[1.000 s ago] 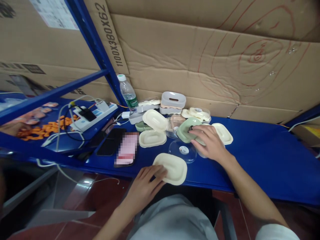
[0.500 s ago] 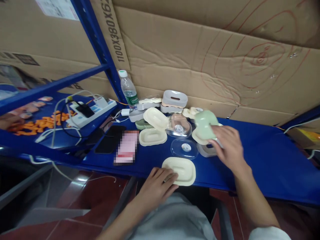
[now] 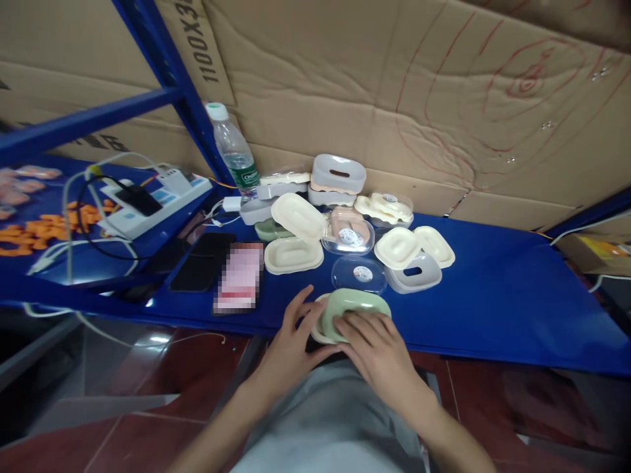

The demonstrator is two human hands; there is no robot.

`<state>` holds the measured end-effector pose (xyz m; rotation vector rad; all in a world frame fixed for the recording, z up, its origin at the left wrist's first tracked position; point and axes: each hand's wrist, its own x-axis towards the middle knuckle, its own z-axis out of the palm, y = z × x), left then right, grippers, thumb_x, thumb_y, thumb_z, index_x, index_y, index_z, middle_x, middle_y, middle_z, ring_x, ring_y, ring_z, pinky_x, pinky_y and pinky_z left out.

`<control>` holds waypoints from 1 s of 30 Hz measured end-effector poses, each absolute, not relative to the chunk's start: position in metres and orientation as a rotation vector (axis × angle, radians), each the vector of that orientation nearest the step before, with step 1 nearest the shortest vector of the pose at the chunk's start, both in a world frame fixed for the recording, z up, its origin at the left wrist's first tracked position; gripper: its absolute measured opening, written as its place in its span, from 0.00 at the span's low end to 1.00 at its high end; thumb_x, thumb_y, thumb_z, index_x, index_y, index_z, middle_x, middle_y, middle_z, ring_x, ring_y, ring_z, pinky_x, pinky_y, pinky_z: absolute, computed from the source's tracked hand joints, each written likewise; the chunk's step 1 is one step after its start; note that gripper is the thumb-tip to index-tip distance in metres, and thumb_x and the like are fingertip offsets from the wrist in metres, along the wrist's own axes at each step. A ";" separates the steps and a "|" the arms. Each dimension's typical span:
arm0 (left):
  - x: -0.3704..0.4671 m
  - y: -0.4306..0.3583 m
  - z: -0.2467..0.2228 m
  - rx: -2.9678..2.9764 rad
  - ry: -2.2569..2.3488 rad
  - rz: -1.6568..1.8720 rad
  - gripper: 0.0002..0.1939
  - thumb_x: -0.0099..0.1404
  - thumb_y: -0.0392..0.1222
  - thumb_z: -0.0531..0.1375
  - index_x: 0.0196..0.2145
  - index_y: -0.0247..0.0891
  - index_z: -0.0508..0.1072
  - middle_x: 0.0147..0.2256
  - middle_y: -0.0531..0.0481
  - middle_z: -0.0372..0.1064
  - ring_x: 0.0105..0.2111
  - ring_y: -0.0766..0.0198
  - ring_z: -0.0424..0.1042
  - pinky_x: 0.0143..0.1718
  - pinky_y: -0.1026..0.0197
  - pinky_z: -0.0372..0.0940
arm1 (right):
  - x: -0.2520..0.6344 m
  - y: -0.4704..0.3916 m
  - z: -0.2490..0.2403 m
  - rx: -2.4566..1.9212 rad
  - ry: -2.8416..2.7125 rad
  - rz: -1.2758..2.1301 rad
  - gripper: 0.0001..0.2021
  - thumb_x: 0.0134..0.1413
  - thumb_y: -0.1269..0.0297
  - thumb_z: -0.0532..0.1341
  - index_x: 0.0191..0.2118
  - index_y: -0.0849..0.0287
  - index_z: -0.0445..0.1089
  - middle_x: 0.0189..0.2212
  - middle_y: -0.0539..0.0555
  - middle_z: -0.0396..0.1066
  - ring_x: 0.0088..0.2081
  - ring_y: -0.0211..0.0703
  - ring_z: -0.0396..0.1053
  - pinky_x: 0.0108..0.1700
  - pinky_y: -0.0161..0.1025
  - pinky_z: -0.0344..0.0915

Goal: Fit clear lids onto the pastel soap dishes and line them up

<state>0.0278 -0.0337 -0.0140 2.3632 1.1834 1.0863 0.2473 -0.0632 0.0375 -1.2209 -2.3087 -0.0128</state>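
Observation:
At the table's front edge, my right hand [image 3: 372, 341] grips a light green oval piece [image 3: 357, 303] from above. Beneath it, partly covered, is a cream oval tray [image 3: 320, 334]. My left hand [image 3: 297, 332] holds the left rim of the cream tray, thumb low and fingers above. Just behind lies a clear lid [image 3: 359, 274] with a round sticker. A grey box [image 3: 424, 276] with a slot stands to the right, two cream pieces [image 3: 397, 247] resting on and beside it. Another cream tray [image 3: 294, 256] lies to the left.
A phone [image 3: 240, 276], a dark phone [image 3: 200, 263], a water bottle [image 3: 236, 154] and a power strip [image 3: 158, 207] with cables are on the left. Stacked grey boxes [image 3: 339, 174] stand at the back against cardboard. A blue post [image 3: 182, 98] rises at the left.
My right hand has brought the green piece from the right, down over the cream tray. My left hand has shifted to the tray's left rim. The other person's hand at far left is out of view.

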 end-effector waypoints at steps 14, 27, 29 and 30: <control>0.015 -0.024 -0.004 2.736 1.113 0.884 0.24 0.74 0.49 0.64 0.64 0.43 0.72 0.71 0.39 0.62 0.67 0.42 0.65 0.62 0.40 0.66 | 0.363 -0.002 0.050 -1.462 -2.195 -0.113 0.23 0.76 0.63 0.53 0.71 0.47 0.64 0.69 0.56 0.67 0.71 0.55 0.62 0.71 0.62 0.62; 0.014 -0.024 0.002 2.646 1.129 0.841 0.27 0.72 0.45 0.63 0.67 0.45 0.67 0.70 0.43 0.62 0.67 0.47 0.64 0.64 0.45 0.63 | 0.394 -0.040 0.032 -1.716 -2.226 -0.028 0.23 0.75 0.51 0.57 0.70 0.46 0.64 0.68 0.56 0.69 0.70 0.56 0.64 0.69 0.63 0.58; 0.016 -0.023 0.001 2.615 1.143 0.851 0.29 0.71 0.47 0.64 0.67 0.45 0.66 0.69 0.42 0.64 0.66 0.47 0.66 0.64 0.47 0.63 | 0.400 -0.042 0.037 -1.680 -2.172 -0.076 0.21 0.76 0.54 0.56 0.69 0.47 0.65 0.68 0.56 0.69 0.70 0.55 0.64 0.69 0.61 0.58; 0.016 -0.023 -0.001 2.603 1.153 0.859 0.30 0.71 0.48 0.65 0.68 0.46 0.66 0.68 0.42 0.65 0.65 0.47 0.67 0.63 0.47 0.64 | 0.402 -0.039 0.043 -1.662 -2.133 -0.127 0.20 0.76 0.56 0.55 0.68 0.48 0.66 0.67 0.56 0.70 0.69 0.55 0.65 0.69 0.60 0.59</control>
